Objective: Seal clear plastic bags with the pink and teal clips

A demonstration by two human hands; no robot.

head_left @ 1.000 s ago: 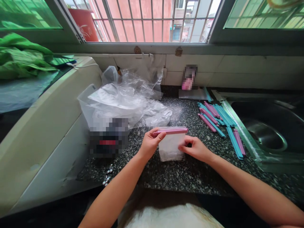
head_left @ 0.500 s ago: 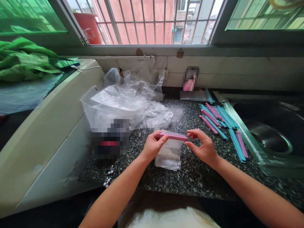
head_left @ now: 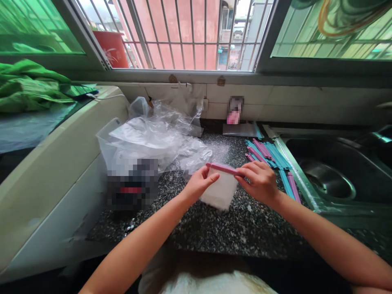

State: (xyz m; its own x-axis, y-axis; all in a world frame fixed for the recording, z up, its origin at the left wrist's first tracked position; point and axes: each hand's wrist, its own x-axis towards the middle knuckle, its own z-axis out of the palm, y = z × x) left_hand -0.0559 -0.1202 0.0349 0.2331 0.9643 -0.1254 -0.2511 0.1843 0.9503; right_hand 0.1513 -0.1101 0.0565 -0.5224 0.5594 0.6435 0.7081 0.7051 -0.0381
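A pink bag clip (head_left: 225, 168) lies across the top of a small clear plastic bag (head_left: 219, 192) with whitish contents. My left hand (head_left: 199, 183) is closed at the left end of the clip, its thumb lying over the top of the bag. At the other end, my right hand (head_left: 259, 179) pinches the clip between thumb and fingers. The bag hangs below the clip, slightly tilted, just over the dark speckled counter (head_left: 211, 228). Whether the clip is fully snapped closed cannot be seen.
Pink and blue clips (head_left: 269, 153) lie in a pile beside the metal sink (head_left: 306, 179). Crumpled clear plastic bags (head_left: 153, 134) cover the left of the counter, behind a blurred-out dark item (head_left: 133, 185). A pixelated picture (head_left: 235, 110) leans against the tiled wall.
My right hand has moved in from beside the clip and now grips its right end. The clip and bag have tilted, right end lower. The whole view has shifted slightly.
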